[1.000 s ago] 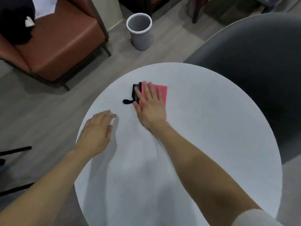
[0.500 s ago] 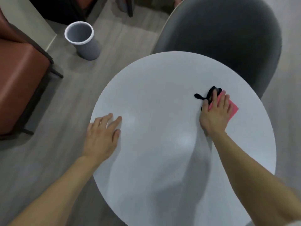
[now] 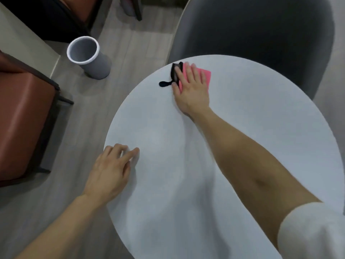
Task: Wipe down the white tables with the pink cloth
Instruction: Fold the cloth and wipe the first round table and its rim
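Right, one round white surface [image 3: 242, 139] in play, and one pink cloth [image 3: 205, 76] lying at about eleven o'clock on it, close to the far rim. The right grip [image 3: 192, 90] lies flat on top of that cloth, fingers straight and spread, pressing it down. One black strap [image 3: 165, 83] trails out from the cloth's nine o'clock side. The left grip [image 3: 110, 171] rests on the surface's nine o'clock edge, fingers relaxed and a little apart, holding nothing. Off the surface: one grey bin [image 3: 97, 62] on the floor at ten o'clock, one dark grey chair [image 3: 261, 30] at twelve, and one brown seat [image 3: 24, 118] out at nine.
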`<state>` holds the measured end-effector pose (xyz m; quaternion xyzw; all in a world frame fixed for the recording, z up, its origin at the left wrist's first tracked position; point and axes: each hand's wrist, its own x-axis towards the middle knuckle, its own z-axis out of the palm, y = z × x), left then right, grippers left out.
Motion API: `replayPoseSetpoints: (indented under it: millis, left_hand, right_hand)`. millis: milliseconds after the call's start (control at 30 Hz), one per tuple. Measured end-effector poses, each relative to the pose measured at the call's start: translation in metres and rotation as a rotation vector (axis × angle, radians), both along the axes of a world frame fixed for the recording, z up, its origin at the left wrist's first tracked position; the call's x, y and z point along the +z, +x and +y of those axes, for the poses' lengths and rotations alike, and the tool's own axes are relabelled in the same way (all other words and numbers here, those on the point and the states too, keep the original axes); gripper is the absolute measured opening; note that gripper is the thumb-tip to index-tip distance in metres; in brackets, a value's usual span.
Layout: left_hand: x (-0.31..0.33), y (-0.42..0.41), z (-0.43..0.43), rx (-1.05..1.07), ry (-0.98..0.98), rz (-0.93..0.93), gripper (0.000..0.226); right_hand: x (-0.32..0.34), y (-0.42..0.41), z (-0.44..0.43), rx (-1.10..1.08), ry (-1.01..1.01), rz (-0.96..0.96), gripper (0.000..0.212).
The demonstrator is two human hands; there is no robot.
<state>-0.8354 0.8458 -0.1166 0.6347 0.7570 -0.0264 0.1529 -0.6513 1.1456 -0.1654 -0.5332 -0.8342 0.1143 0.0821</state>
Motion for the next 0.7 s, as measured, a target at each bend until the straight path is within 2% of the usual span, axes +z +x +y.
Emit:
replayPoseSetpoints:
  millis: [167, 267, 333, 400, 467, 533, 600, 700]
  left_hand:
    - [-0.005, -0.009, -0.002, -0.06, 0.0, 0.01, 0.057]
    - [-0.002, -0.012, -0.001, -0.098, -0.02, 0.002, 0.058]
    - [0.004, -0.021, 0.003, -0.192, -0.07, -0.002, 0.071]
    - [0.01, -0.032, 0.014, -0.318, -0.116, 0.019, 0.08]
    - [0.013, -0.044, 0.024, -0.427, -0.121, 0.054, 0.073]
    - [0.017, -0.053, 0.03, -0.558, -0.11, 0.092, 0.061]
    - [0.02, -0.065, 0.034, -0.694, -0.092, 0.108, 0.056]
    - [0.026, -0.085, 0.036, -0.815, -0.086, 0.106, 0.052]
  right_hand:
    - [0.003, 0.12, 0.018, -0.409, -0.011, -0.051, 0.067]
    - [0.007, 0.109, -0.004, -0.579, -0.052, -0.065, 0.068]
    - [0.012, 0.063, -0.027, -0.535, -0.053, -0.044, 0.067]
    - [0.013, 0.005, -0.059, -0.318, -0.034, -0.017, 0.066]
    - [0.012, -0.044, -0.103, -0.082, -0.026, -0.004, 0.064]
    - [0.007, -0.059, -0.156, 0.063, -0.017, -0.024, 0.062]
    - [0.002, -0.035, -0.198, 0.041, 0.025, -0.034, 0.061]
    - [0.004, 0.046, -0.261, -0.335, 0.024, -0.059, 0.061]
